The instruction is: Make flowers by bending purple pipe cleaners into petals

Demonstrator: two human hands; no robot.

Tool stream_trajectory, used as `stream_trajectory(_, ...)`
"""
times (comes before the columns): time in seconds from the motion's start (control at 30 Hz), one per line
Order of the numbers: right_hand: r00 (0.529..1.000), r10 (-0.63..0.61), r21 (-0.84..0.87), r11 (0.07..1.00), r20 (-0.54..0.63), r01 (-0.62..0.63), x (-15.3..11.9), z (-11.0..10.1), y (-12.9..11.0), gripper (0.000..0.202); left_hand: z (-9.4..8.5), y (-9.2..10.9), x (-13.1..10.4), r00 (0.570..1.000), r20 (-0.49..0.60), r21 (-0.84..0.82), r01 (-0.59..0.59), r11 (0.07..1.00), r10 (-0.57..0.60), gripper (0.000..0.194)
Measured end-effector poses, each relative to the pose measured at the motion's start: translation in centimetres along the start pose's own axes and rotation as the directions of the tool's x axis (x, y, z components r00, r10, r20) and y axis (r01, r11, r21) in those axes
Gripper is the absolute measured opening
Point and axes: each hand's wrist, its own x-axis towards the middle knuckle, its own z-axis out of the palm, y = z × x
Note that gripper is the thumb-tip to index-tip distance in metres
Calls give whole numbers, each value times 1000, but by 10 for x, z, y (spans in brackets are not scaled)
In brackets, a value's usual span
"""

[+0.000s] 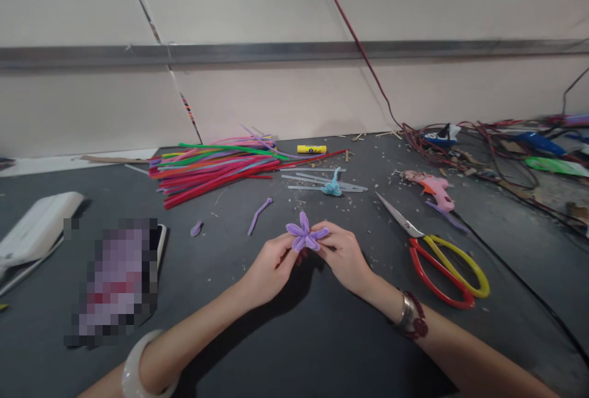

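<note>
- Pale wall panel (276,5) behind my bench, with a grey metal strip (276,53) along it and a dark red cord (350,27) hanging down its front. The dark tabletop (294,349) is pretty crumby, ngl, little pale bits all over.
- Purple fuzzy flower (304,237) is up in front of me, between my two hands, above the table. I count five petals spread out toward the camera.
- Left hand (271,266): thumb and fingers pinched together on the flower's left side, fingertips partly hidden. White bangle (135,364) on that arm.
- Right hand (345,257): same deal from the other side, fingers curled in and gripping the flower. Metal cuff (405,309) and dark red beads (419,326) at that wrist.
- Just past my hands: a straight purple stem (260,216), and further left a small purple loop (196,229).
- Farther back: a big bundle of colorful fuzzy stems (216,171), a yellow tube (311,149), and a light blue fuzzy piece (333,186) sitting on some clear sticks (304,178).
- Right side: scissors (416,235) with red and yellow handles, blades together, then a pink glue gun (432,186) and a mess of wires (488,153).
- Left side: a white block (43,226) with a cable beside a pixelated flat thing (117,275), can't make out what's on it.
</note>
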Motion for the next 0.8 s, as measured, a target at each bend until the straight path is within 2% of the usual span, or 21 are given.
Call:
stream_trajectory(0.13,1000,11,-6,1000,-1,-11,1,-1,0,18,-10,6,2,994,112,97,-26,995,15,25)
stream_trajectory(0.37,999,13,75,997,32,-16,-1,-4,-13,13,-37,20,9,929,369,8,30,1000,-31,29)
stream_trajectory(0.47,998,-37,84,996,56,32,-3,-3,-18,14,-45,21,11,927,366,39,78,996,-86,24)
stream_trajectory(0.6,995,-56,116,992,86,46,-3,-3,-20,16,-47,21,11,950,270,144,119,982,-155,20)
stream_trajectory(0.7,995,-8,122,993,99,-4,-1,-5,-21,15,-45,27,8,971,211,228,64,971,-114,22)
stream_trajectory(0.8,996,14,108,994,85,-23,1,-8,-23,14,-47,38,6,977,210,300,-35,953,-30,22)
